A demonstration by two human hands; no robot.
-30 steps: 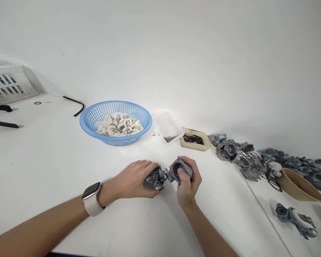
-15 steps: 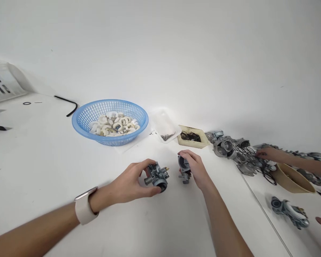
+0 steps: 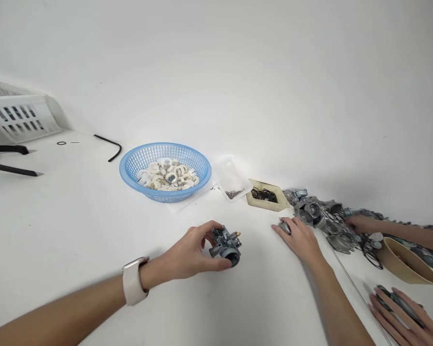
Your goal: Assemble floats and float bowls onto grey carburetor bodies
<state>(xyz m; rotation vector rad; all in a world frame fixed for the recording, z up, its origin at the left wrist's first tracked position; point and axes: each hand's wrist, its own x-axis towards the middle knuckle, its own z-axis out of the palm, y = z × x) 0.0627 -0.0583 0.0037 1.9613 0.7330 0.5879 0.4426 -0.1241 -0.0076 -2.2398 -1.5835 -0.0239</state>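
Observation:
My left hand (image 3: pixel 195 252), with a white-banded watch at the wrist, grips a grey carburetor body (image 3: pixel 226 246) just above the white table. A brass fitting sticks out of the body, and its round bore faces me. To the right, my right hand (image 3: pixel 300 239) is closed over a grey metal carburetor bowl (image 3: pixel 285 227), rounded side showing, at the table surface. Most of that bowl is hidden by the fingers. Just beyond it stands a cream tray (image 3: pixel 284 204) of black rubber rings.
A blue basket (image 3: pixel 128 180) holds white floats. Beside it a white tray (image 3: pixel 222 175) contains small pins. Grey metal bowls (image 3: pixel 313 211) are heaped at right, near a tan container (image 3: pixel 411 276). A co-worker's hands (image 3: pixel 400 312) work there, one on another carburetor. Black-handled pliers (image 3: pixel 10 168) lie left.
My right hand has moved right, away from the carburetor body, carrying the bowl toward the heap. My left hand keeps its grip. A co-worker's hand now covers the carburetor at right.

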